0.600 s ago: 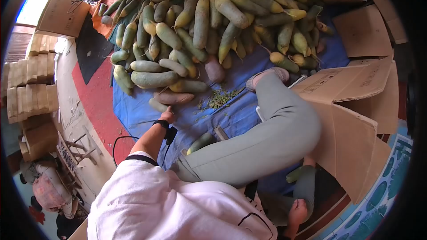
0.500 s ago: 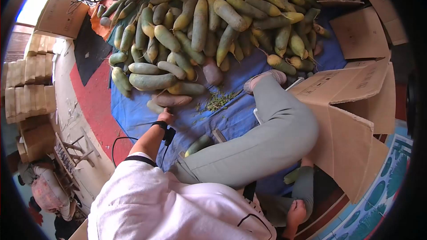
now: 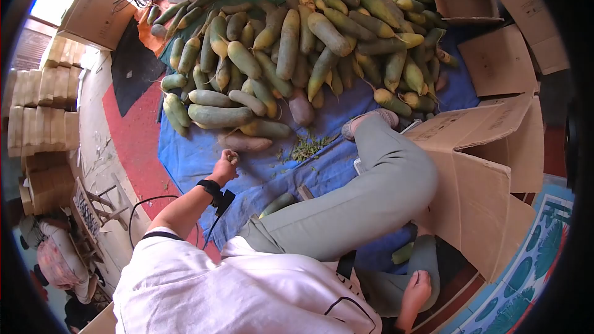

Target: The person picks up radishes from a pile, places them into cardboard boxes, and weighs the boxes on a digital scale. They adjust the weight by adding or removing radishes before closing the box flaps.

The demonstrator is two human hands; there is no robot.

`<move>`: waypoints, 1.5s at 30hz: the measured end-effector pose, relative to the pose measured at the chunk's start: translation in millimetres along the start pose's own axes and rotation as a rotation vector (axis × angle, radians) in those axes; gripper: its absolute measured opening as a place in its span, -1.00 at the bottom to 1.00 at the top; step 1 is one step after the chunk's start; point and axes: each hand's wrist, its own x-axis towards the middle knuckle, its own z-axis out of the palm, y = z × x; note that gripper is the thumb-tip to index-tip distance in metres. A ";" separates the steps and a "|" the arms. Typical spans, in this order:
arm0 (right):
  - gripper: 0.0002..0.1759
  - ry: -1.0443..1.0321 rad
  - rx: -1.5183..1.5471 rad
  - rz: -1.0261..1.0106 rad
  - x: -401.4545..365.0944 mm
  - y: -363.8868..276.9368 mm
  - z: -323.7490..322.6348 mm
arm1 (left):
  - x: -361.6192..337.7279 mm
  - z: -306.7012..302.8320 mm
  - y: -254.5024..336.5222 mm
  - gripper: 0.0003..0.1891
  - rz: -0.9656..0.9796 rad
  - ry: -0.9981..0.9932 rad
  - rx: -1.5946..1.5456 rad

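My left hand [image 3: 224,167], with a dark strap and small device on its wrist, is raised over the blue sheet with fingers curled closed. Whatever is in it, if anything, is too small to make out. Just beyond lies a brownish-red radish [image 3: 246,142], apart from the fingers. Behind it, a big heap of long green radishes [image 3: 288,43] covers the sheet. My right hand [image 3: 419,286] rests closed against my grey trouser leg, and its inside is hidden. A green radish [image 3: 278,204] lies beside my thigh, and a green piece [image 3: 403,252] sits between my legs.
Leaf trimmings [image 3: 307,146] lie on the blue sheet [image 3: 185,158] before my foot. An open cardboard box [image 3: 476,154] stands at my right, with more cardboard behind it. Stacked cartons [image 3: 43,111] and a wooden stool [image 3: 108,204] are at left. Another person [image 3: 59,256] is at lower left.
My left hand has drawn back from the brownish-red radish. A pale green radish seen beyond that hand earlier no longer shows. The view has shifted slightly; my right hand stays on the leg.
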 end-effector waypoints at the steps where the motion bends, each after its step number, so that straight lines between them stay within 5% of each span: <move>1: -0.89 0.023 0.008 -0.028 2.3 -3.1 -0.8 | -6.4 -4.7 8.8 -0.73 -0.040 -0.086 -0.118; 3: -0.89 0.057 0.022 -0.056 5.8 -10.0 -4.0 | -19.5 -11.8 27.4 -0.77 -0.067 -0.170 -0.236; 6: -0.90 0.101 0.056 -0.076 8.2 -18.9 -6.2 | -37.8 -18.4 55.8 -0.79 0.096 -0.474 -0.373; 9: -0.91 0.129 0.070 -0.124 5.9 -21.9 -5.3 | -59.2 -19.8 93.3 -0.77 0.251 -0.561 -0.382; 13: -0.92 0.138 0.118 -0.107 -1.2 -25.5 -8.9 | -70.4 -17.9 120.2 -0.78 0.538 -0.545 -0.332; 18: -0.91 0.207 0.144 -0.114 -0.7 -29.9 -17.4 | -113.7 -29.0 163.0 -0.77 0.646 -0.549 -0.388; 24: -0.92 0.228 0.510 -0.115 18.2 -63.6 -56.2 | -202.2 -42.3 222.7 -0.73 0.847 -0.819 -0.527; 27: -0.82 0.239 0.601 -0.208 23.1 -91.0 -81.9 | -237.4 -39.2 240.3 -0.74 1.001 -1.067 -0.456; 29: -0.59 0.241 0.978 -0.253 24.4 -116.4 -95.6 | -248.1 -25.8 243.1 -0.75 0.996 -1.247 -0.377; 31: -0.30 0.047 1.155 -0.376 25.4 -126.0 -103.8 | -260.9 -8.5 244.6 -0.76 0.964 -1.396 -0.379; 35: -0.28 -0.270 1.159 -0.302 15.4 -118.2 -95.3 | -276.4 18.4 247.0 -0.74 0.833 -1.682 -0.310; 38: -0.43 -0.299 1.247 -0.273 6.4 -110.1 -95.7 | -280.2 28.4 249.1 -0.68 0.840 -1.686 -0.336; 42: -0.48 0.185 1.219 -0.132 1.3 -90.3 -118.2 | -267.2 35.5 252.7 -0.54 0.948 -1.491 -0.405; 45: -0.52 0.547 1.131 -0.178 11.1 -45.0 -137.3 | -245.6 23.8 250.4 -0.67 1.001 -1.146 -0.469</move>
